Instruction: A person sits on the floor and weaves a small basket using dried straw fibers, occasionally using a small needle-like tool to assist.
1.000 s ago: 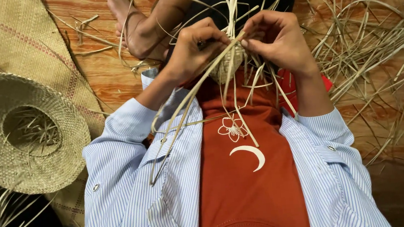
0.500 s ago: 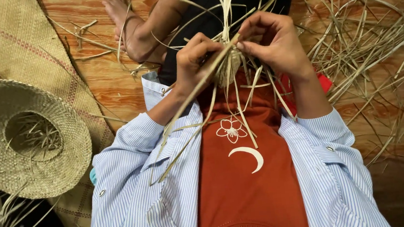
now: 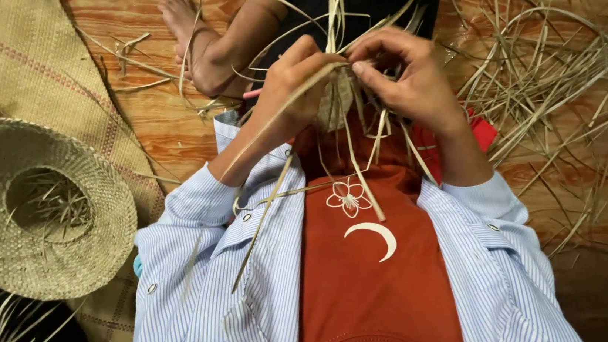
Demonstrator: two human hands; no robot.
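Nearest the camera, a rust-orange top with a white crescent and flower motif (image 3: 372,261) was worn under an open blue-and-white striped shirt (image 3: 213,306). Just above it, a small woven piece of pale straw strips (image 3: 332,105) was held in front of the chest, between the two hands. The left hand (image 3: 296,90) was closed around the piece's left side, with a long flat strip (image 3: 277,125) pinched under the thumb and trailing down across the sleeve. The right hand (image 3: 410,71) was curled, its fingertips (image 3: 362,69) nipping a strand at the top of the piece. Only a small knot of weaving was seen, with many loose strip ends left standing out above and below, so the work was judged to be at an early stage, with most of the plaiting left to do.

Further out, a finished round straw hat (image 3: 33,212) lay crown-down on the left, with bits of straw inside it, resting partly on a woven checked mat (image 3: 19,64). A tangle of loose straw strips (image 3: 556,87) was scattered over the wooden floor (image 3: 144,127) on the right. Beyond the hands, a bare foot (image 3: 191,37) and dark clothing of another seated person were seen. The upright strips partly hid the piece.
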